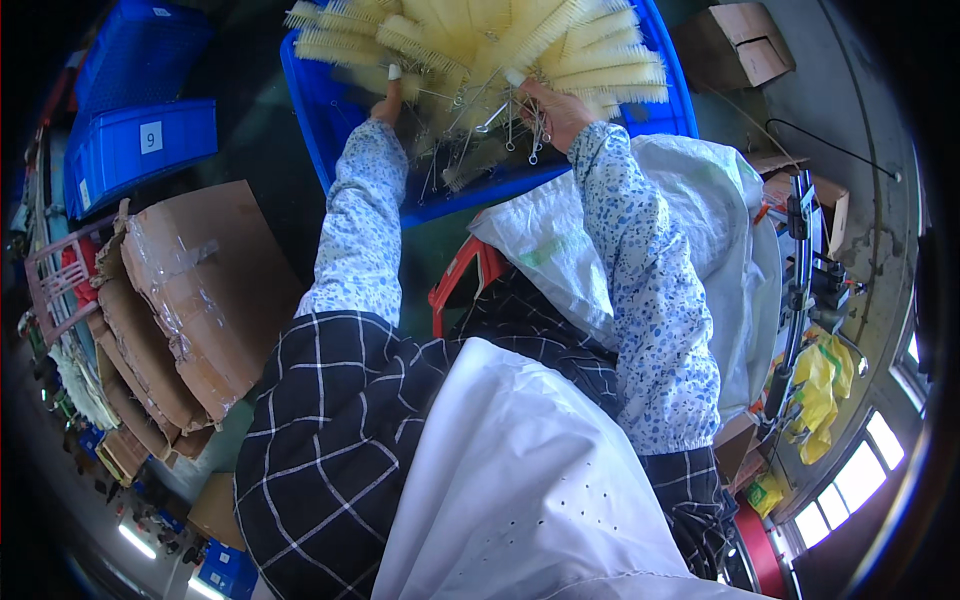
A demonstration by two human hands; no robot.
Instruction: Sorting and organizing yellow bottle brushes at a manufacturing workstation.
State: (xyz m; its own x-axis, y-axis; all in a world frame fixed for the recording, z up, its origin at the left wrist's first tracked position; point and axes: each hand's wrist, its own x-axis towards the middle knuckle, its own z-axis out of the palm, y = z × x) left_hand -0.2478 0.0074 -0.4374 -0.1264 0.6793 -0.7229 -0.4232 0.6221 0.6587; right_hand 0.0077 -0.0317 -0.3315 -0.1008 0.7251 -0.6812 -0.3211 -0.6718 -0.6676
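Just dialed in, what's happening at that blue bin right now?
A person in floral sleeves has both hands in a blue bin heaped with pale yellow bottle brushes on twisted wire handles. The left hand and right hand are each on the wire ends of the pile, fingertips taped white. A white woven sack lies just right of the bin, flattened cardboard to the left, more blue crates beyond it.

Pale yellow brushes [480, 40] in a bright blue crate [320, 100]

Both sleeves [650, 300] below the hands are white with small blue flecks; the brush bristles above the right hand [555, 110] are cream-yellow on silvery wire stems. Left of the left hand [388, 100] stand more blue crates [140, 140]. Nearer the body, the garment [330, 430] is black with a white windowpane check, the cardboard [190, 300] brown, the sack [720, 220] white.
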